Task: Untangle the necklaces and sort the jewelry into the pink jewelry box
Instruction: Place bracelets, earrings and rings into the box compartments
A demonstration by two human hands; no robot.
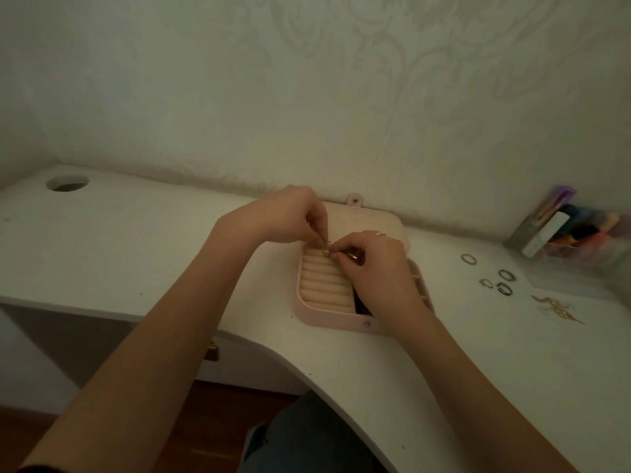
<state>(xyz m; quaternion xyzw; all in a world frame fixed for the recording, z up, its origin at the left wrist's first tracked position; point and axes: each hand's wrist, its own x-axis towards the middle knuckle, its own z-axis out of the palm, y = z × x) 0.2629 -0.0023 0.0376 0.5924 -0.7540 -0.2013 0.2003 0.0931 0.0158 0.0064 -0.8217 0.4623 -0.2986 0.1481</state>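
White desk; both hands' fingertips pinched on gold ring over pink jewelry box.

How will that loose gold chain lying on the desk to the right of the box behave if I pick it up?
The gold chain lies in a crumpled, kinked heap, so it will likely hang floppy and may snag on itself. It looks thin, so probably very light. Lying flat on the white desk, it may be hard to pinch.
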